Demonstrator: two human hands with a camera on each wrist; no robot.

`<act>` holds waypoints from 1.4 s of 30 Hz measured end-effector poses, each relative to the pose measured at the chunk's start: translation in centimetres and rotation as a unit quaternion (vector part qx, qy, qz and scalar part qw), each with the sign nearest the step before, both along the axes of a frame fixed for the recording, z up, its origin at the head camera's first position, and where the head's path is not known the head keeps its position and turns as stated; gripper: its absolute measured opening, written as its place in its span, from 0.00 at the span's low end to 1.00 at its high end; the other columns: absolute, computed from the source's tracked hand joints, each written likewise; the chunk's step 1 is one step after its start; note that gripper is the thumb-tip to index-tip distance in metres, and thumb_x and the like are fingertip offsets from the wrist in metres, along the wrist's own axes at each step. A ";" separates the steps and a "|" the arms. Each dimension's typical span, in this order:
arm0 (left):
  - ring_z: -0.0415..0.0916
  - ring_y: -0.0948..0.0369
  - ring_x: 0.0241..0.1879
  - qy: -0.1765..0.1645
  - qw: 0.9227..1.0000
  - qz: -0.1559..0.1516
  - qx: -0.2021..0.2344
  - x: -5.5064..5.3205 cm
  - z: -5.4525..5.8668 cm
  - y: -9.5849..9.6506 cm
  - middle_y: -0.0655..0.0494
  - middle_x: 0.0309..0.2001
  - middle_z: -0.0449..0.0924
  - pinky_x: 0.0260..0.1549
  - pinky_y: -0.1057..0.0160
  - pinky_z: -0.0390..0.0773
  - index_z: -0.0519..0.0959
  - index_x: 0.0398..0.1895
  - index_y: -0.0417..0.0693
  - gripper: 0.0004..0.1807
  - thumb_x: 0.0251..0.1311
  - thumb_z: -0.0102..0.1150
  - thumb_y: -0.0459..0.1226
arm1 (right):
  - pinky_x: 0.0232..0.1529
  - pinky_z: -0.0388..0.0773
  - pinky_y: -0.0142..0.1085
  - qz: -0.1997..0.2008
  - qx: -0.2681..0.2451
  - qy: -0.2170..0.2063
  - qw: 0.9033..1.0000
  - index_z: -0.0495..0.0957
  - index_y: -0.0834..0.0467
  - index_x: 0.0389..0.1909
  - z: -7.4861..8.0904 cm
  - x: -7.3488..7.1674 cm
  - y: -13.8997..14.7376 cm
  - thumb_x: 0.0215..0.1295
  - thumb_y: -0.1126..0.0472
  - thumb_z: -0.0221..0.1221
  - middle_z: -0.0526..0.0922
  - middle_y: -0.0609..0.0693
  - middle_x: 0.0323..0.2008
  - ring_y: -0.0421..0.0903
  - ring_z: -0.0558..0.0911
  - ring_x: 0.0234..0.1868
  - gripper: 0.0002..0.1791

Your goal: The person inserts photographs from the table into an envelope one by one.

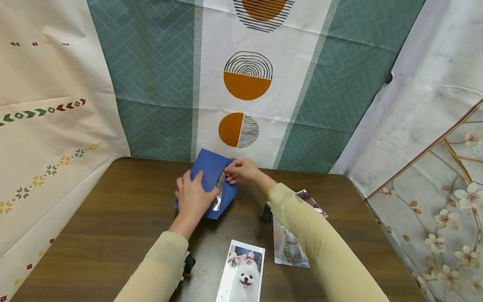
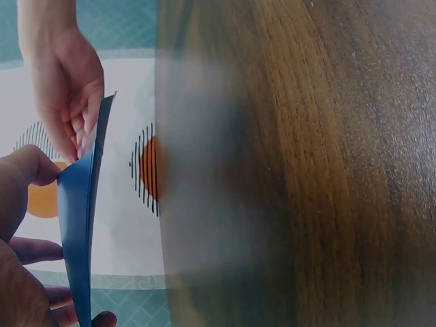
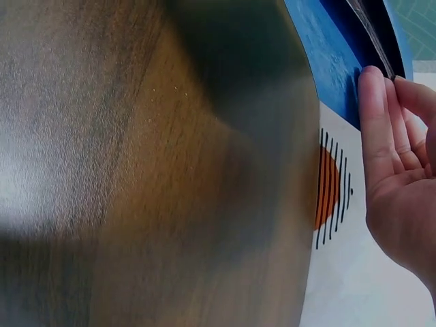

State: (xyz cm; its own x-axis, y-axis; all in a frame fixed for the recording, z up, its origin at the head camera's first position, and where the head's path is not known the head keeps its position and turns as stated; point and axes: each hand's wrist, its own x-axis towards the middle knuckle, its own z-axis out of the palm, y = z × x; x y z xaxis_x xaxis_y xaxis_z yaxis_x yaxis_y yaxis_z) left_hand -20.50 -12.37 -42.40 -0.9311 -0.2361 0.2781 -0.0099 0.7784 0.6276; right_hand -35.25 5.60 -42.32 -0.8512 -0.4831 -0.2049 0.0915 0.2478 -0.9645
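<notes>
A blue envelope (image 1: 209, 165) with a pointed flap is held tilted above the far side of the table. My left hand (image 1: 193, 196) grips its left part, fingers spread over the face; in the left wrist view a fingertip (image 2: 104, 319) shows on the other side of the envelope (image 2: 76, 225). Out of the opening shows a thin, shiny silvery sheet (image 1: 216, 202). At the upper end of this opening my right hand (image 1: 241, 171) pinches the edge of the sheet (image 3: 368, 28) between thumb and fingers. What the sheet bears is hidden inside the envelope.
A print of a white dog with flowers (image 1: 245, 279) lies on the brown table (image 1: 113, 235) in front. To its right is a print of a cat-like animal (image 1: 288, 247), partly under the right sleeve (image 1: 320, 239). Patterned cloths (image 1: 162, 75) hang behind the table.
</notes>
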 end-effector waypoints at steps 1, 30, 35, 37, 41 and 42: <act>0.60 0.31 0.69 0.000 1.000 0.001 0.001 0.0 0.0 0.0 0.27 0.73 0.63 0.60 0.25 0.69 0.76 0.72 0.36 0.42 0.59 0.76 0.51 | 0.34 0.89 0.37 0.000 -0.001 0.000 1.000 0.83 0.68 0.43 0.0 0.0 -0.1 0.77 0.66 0.62 0.85 0.53 0.30 0.43 0.89 0.28 0.07; 0.58 0.32 0.70 -0.023 1.000 0.007 0.019 -0.1 0.4 -0.1 0.27 0.75 0.62 0.62 0.25 0.67 0.75 0.73 0.35 0.41 0.62 0.71 0.50 | 0.45 0.89 0.41 -0.033 -0.094 -0.025 0.995 0.81 0.74 0.53 -0.7 1.6 -0.8 0.79 0.68 0.58 0.89 0.56 0.38 0.45 0.91 0.36 0.12; 0.58 0.31 0.70 -0.023 1.000 0.006 0.017 -0.1 0.5 -0.3 0.27 0.74 0.61 0.61 0.24 0.67 0.74 0.73 0.35 0.41 0.62 0.71 0.50 | 0.45 0.89 0.41 -0.032 -0.090 -0.032 0.995 0.81 0.72 0.53 -0.5 1.5 0.0 0.80 0.67 0.59 0.90 0.57 0.39 0.46 0.91 0.37 0.12; 0.58 0.31 0.70 -0.024 1.000 0.007 0.014 -0.2 0.5 -0.5 0.27 0.74 0.61 0.61 0.24 0.67 0.74 0.73 0.35 0.41 0.63 0.71 0.50 | 0.48 0.89 0.43 -0.028 -0.080 -0.031 0.996 0.81 0.71 0.54 -0.2 1.5 0.5 0.80 0.65 0.59 0.90 0.58 0.42 0.46 0.91 0.38 0.12; 0.58 0.30 0.70 -0.025 1.000 0.009 0.004 -0.3 0.5 -1.2 0.26 0.74 0.61 0.61 0.23 0.67 0.74 0.73 0.34 0.40 0.64 0.70 0.50 | 0.59 0.84 0.53 -0.010 -0.055 -0.023 0.998 0.81 0.71 0.57 0.5 1.5 2.0 0.81 0.62 0.59 0.90 0.59 0.45 0.47 0.91 0.40 0.16; 0.58 0.30 0.70 -0.025 1.000 0.010 0.003 -0.3 0.5 -1.4 0.26 0.74 0.61 0.60 0.23 0.67 0.74 0.73 0.34 0.40 0.64 0.69 0.50 | 0.61 0.82 0.56 -0.003 -0.049 -0.021 0.999 0.81 0.72 0.57 0.8 1.6 2.3 0.81 0.62 0.59 0.90 0.60 0.45 0.48 0.91 0.41 0.17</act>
